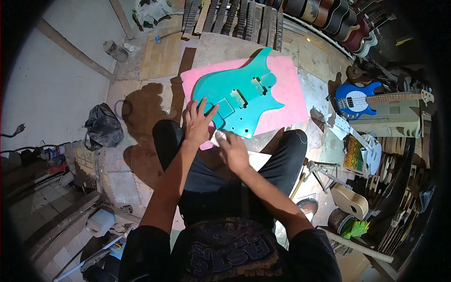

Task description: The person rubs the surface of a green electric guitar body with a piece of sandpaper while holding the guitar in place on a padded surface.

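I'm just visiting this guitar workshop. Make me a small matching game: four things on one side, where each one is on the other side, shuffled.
Things:
1. teal guitar body
2. blue bass guitar
3. black plastic bag
4. left hand

Places:
A. on the floor at the person's left
B. flat on the pink mat
C. pressing on the near end of the teal body
D. lying on a pale box at the right

Pairs: 1-B, 2-D, 3-A, 4-C

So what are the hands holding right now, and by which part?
The left hand presses flat on the teal guitar body at its near end. The right hand grips a small white pad against that near edge.
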Tool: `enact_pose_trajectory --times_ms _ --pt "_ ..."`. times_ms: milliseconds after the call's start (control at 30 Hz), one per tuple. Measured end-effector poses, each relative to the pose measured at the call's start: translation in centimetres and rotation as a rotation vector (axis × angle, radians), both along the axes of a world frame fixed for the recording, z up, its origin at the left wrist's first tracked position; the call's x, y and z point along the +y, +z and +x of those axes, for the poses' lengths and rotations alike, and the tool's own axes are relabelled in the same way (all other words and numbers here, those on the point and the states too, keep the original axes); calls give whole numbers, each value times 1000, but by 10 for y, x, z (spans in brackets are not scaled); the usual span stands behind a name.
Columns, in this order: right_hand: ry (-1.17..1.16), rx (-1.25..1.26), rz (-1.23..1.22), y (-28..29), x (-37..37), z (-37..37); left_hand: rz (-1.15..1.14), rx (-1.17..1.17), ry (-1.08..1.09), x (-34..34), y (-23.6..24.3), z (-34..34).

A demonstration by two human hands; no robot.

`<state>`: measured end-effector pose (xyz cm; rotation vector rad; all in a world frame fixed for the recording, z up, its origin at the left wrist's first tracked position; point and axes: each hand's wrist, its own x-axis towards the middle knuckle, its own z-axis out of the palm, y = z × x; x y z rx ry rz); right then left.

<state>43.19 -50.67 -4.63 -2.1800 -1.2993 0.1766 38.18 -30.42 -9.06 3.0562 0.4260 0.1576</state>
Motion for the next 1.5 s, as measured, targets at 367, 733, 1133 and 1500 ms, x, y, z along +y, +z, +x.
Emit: enact_pose_trajectory --times_ms 367,733,1133,1500 --pt "17 -5 -42 -1 4 9 -263 -16 -54 16 7 9" --pt "-84 -21 -45 -14 5 41 -426 98 -29 12 22 15" --pt "-256 194 -76 10 18 78 -459 95 -20 13 26 10" --pt "-255 -80 29 -7 -11 100 -463 73 -42 12 22 10"
